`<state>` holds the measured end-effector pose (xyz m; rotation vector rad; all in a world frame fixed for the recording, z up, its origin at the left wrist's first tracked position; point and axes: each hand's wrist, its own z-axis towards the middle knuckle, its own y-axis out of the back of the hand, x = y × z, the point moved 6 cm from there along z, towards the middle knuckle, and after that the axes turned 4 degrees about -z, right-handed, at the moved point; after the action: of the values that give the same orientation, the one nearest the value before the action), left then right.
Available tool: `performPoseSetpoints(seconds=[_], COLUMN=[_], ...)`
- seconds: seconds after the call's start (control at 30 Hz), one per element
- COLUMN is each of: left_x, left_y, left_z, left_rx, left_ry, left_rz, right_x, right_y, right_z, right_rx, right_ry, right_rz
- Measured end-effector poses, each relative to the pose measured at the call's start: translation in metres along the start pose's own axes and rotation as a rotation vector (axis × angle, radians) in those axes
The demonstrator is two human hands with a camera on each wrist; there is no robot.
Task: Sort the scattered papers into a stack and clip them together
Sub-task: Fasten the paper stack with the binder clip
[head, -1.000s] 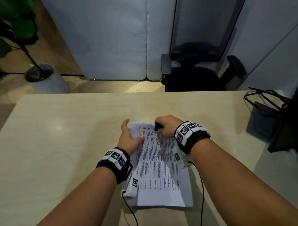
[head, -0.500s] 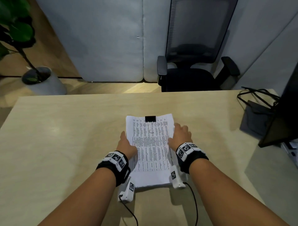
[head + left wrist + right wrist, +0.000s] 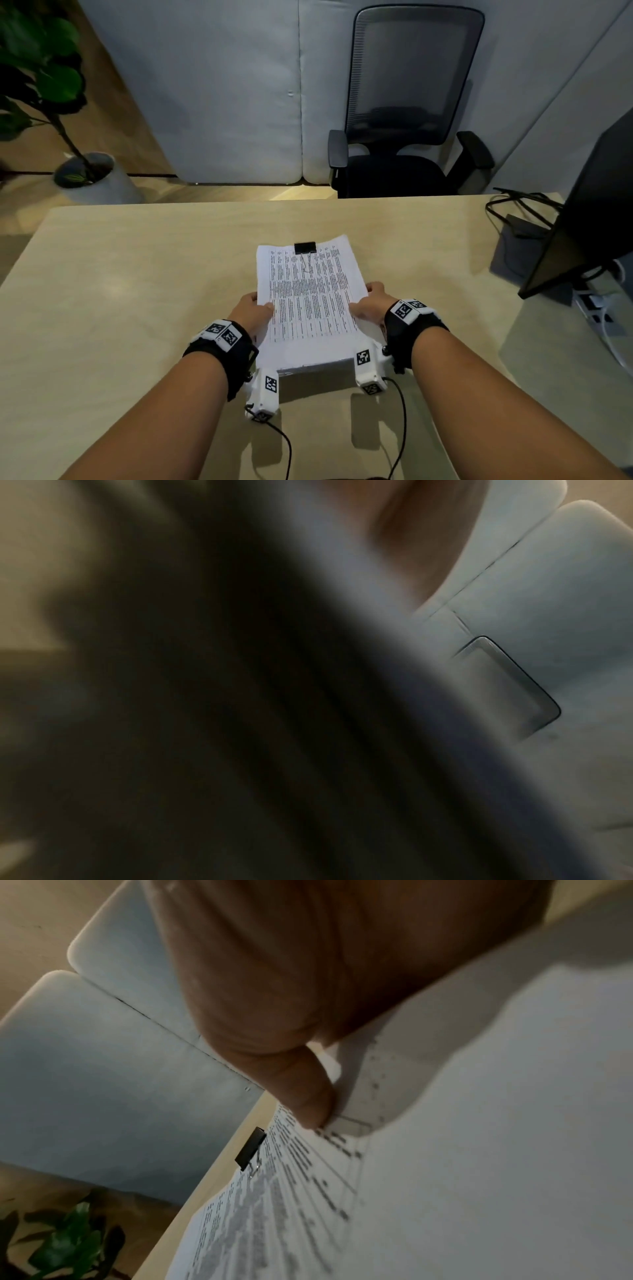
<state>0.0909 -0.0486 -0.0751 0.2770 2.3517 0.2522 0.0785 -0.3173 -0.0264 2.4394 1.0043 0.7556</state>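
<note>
A stack of printed papers (image 3: 308,308) lies lengthwise on the pale wooden table (image 3: 137,274), with a black binder clip (image 3: 305,247) clamped on the middle of its far edge. My left hand (image 3: 262,305) pinches the stack's left edge, thumb on top. My right hand (image 3: 363,301) pinches the right edge the same way. The near end of the stack is raised off the table and casts a shadow below. The right wrist view shows my thumb (image 3: 301,1096) pressed on the top sheet (image 3: 479,1150), with the clip (image 3: 251,1150) beyond. The left wrist view is dark and blurred.
A dark monitor (image 3: 589,212) stands at the table's right edge with cables (image 3: 520,205) and a power strip (image 3: 599,308) around it. An office chair (image 3: 404,137) stands beyond the far edge, and a potted plant (image 3: 85,171) on the floor at far left.
My right hand let go of the binder clip at the stack's far edge. Both hands slid back to the side edges, took hold there and raised the near end.
</note>
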Motion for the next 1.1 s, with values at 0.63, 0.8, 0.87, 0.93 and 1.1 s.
performPoseSetpoints(seconds=[0.63, 0.8, 0.87, 0.93, 1.1], left_x=[0.027, 0.018, 0.021, 0.028, 0.041], left_y=[-0.024, -0.038, -0.045, -0.051, -0.053], left_z=[-0.07, -0.077, -0.078, -0.08, -0.076], left_rx=[-0.142, -0.134, -0.103, -0.072, -0.03], left_ry=[-0.003, -0.193, -0.196, -0.185, -0.18], left_rz=[0.864, 1.088, 1.133, 1.177, 1.189], right_x=[-0.033, 0.0, -0.004, -0.018, -0.032], right_y=[-0.052, -0.037, -0.053, -0.072, -0.085], right_z=[-0.03, -0.045, -0.038, -0.03, -0.021], right_rx=[-0.047, -0.33, -0.267, -0.159, -0.211], right_ry=[0.064, 0.315, 0.357, 0.33, 0.341], right_rz=[-0.484, -0.772, -0.813, -0.818, -0.907])
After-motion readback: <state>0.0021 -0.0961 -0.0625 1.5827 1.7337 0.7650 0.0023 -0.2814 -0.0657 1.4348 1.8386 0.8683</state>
